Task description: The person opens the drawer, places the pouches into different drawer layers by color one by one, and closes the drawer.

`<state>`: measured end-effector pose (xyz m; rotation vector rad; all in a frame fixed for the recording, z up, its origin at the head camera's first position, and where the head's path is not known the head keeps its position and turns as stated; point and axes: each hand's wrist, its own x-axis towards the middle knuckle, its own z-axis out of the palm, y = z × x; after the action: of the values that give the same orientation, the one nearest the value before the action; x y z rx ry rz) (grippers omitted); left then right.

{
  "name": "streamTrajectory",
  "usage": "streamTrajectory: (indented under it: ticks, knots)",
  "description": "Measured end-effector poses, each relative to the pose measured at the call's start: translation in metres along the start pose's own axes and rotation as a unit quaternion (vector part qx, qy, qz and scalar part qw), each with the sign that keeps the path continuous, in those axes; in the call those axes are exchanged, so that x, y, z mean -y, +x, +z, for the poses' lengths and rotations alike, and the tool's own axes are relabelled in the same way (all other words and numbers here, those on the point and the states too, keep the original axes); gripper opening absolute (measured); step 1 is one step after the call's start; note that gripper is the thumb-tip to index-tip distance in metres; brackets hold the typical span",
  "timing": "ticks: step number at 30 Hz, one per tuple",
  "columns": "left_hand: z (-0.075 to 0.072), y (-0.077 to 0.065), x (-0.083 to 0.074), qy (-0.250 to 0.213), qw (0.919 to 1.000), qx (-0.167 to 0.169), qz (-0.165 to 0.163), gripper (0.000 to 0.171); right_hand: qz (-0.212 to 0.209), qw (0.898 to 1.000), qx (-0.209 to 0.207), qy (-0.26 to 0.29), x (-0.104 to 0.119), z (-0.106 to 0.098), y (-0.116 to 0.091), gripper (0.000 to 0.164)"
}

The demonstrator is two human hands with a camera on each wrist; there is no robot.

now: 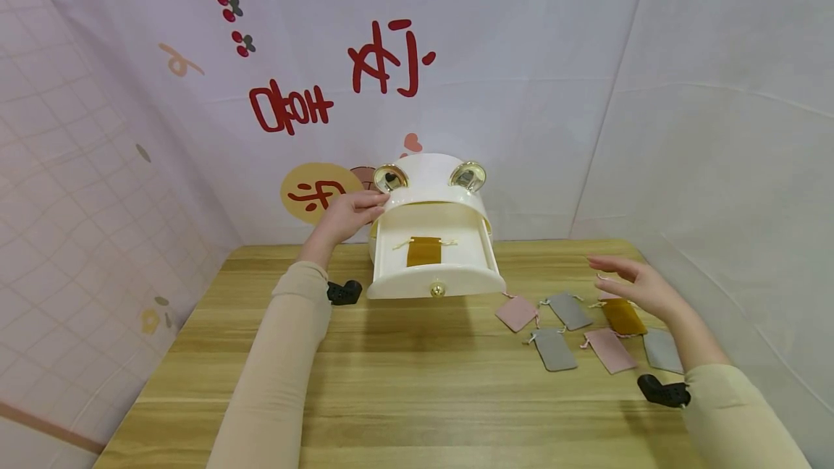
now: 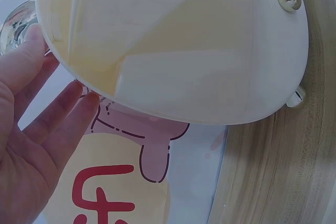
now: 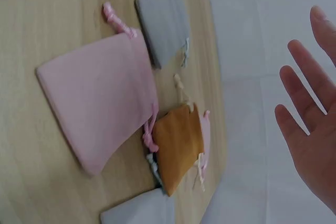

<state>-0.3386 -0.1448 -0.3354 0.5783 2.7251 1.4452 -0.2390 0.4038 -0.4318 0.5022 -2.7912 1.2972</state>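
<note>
Two grips, both loose-fingered and empty: left grip (image 1: 347, 218) at the side of a white box (image 1: 426, 178), right grip (image 1: 641, 288) above a mustard pouch (image 1: 627, 320). Seemingly steadying with one, reaching with the other; called for next, probably: lowering the right fingers and pinching a pouch. Nearside of the right grip, a pink pouch (image 1: 610, 351); to its left, a gray pouch (image 1: 570, 311). Right of the left grip, an open drawer (image 1: 465, 281) with another mustard pouch (image 1: 424, 252) inside.

Seems a small curtained-off booth, walled by creased, printed cloth (image 1: 521, 107) behind and beside a wood-grain table (image 1: 417, 396).
</note>
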Motion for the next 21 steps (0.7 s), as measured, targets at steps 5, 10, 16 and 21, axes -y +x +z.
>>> streamTrajectory:
  ticks: [5, 10, 16, 21]
  knots:
    - [0.0, 0.0, 0.0, 0.002, 1.0, -0.001, -0.001, 0.04, 0.018, 1.0, 0.009, -0.008, -0.015, -0.004, -0.004, 0.047]
    - [0.001, -0.001, -0.001, 0.002, 1.0, -0.001, -0.004, 0.04, 0.036, 0.999, 0.013, -0.023, -0.028, -0.008, -0.006, 0.049]
    - [0.0, -0.002, -0.002, 0.006, 1.0, -0.002, -0.003, 0.04, 0.048, 0.998, 0.016, -0.037, -0.046, -0.011, -0.011, 0.049]
    - [0.0, -0.001, -0.002, 0.0, 1.0, -0.002, -0.003, 0.04, 0.049, 0.998, 0.022, -0.044, -0.059, -0.009, -0.016, 0.048]
